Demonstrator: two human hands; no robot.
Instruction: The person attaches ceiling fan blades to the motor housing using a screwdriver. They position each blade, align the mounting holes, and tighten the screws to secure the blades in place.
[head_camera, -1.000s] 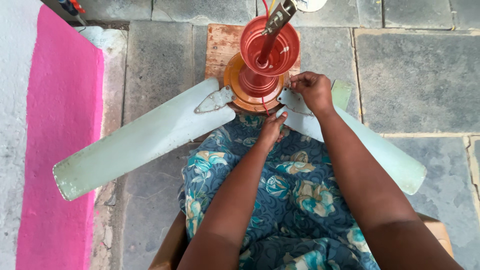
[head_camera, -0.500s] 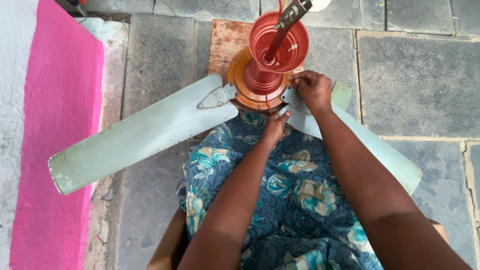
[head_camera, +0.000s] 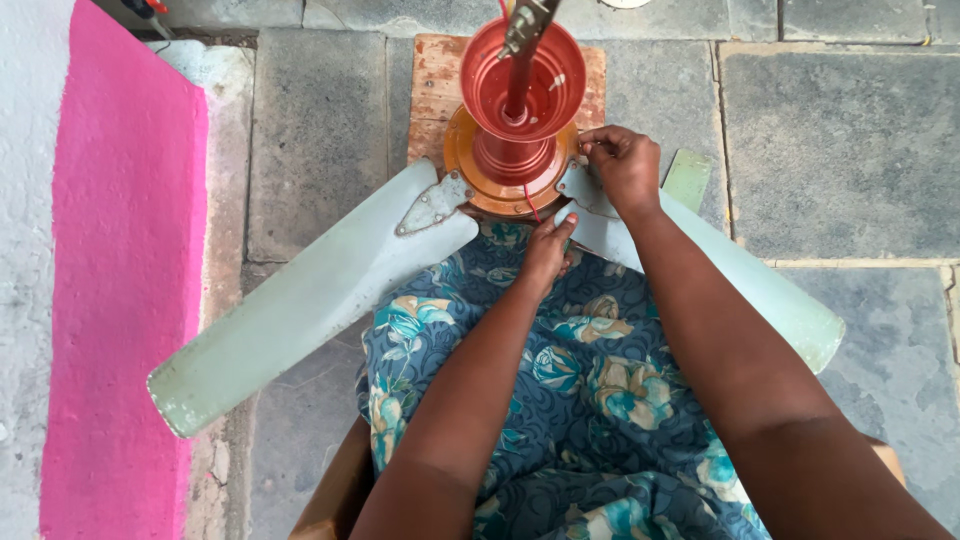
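Note:
A ceiling fan rests in front of my lap: an orange-brown motor housing (head_camera: 470, 160) with a red cup-shaped canopy (head_camera: 545, 75) and a rod (head_camera: 520, 70) rising from it. Pale green blades reach out to the left (head_camera: 300, 300) and to the right (head_camera: 760, 290). My right hand (head_camera: 625, 165) pinches at the metal bracket (head_camera: 583, 190) of the right blade beside the motor. My left hand (head_camera: 548, 250) presses against the underside of that blade's root, just below the motor. What the fingers hold is too small to tell.
A wooden board (head_camera: 435, 90) lies under the fan on grey stone paving (head_camera: 840, 130). A pink-painted strip (head_camera: 125, 280) runs along the left. My lap is covered by blue floral cloth (head_camera: 570, 400), and I sit on a wooden seat (head_camera: 335, 495).
The view has shifted slightly, so the fan sits a little higher in view. Both hands stay at the right blade's bracket with only small finger movement.

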